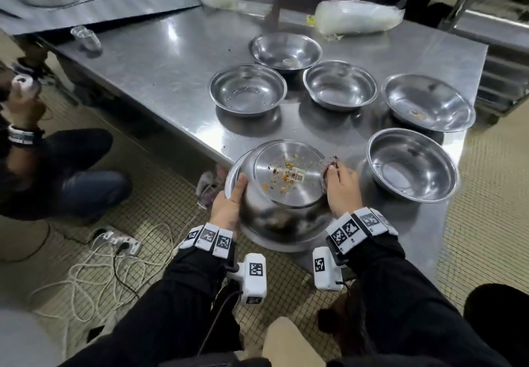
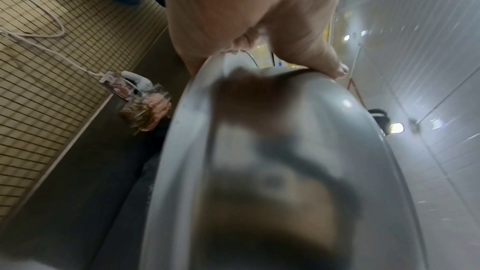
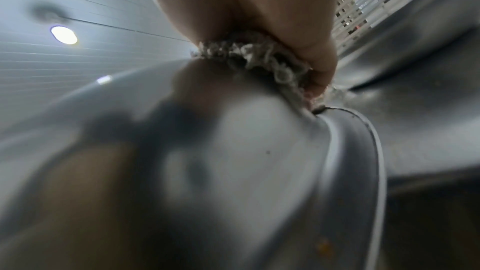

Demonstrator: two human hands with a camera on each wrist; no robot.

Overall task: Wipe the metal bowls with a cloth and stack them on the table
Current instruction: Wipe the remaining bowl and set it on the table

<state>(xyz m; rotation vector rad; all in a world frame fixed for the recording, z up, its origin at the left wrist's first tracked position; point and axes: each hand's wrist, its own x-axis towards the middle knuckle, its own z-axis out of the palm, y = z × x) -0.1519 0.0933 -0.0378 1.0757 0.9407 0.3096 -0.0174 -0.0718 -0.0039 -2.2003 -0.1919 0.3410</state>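
Between both hands (image 1: pixel 229 206), overturned bowl (image 1: pixel 289 177)

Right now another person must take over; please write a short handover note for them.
Left hand grips the rim of the tilted bowl at the table's near edge. Right hand presses the cloth on its opposite rim.
Crumbs and a barcode sticker are inside it.
Five other bowls stand apart on the table; the far bowl and right bowl show residue.
Done: nothing stacked.
Left: wipe this bowl, wipe the others, stack all.
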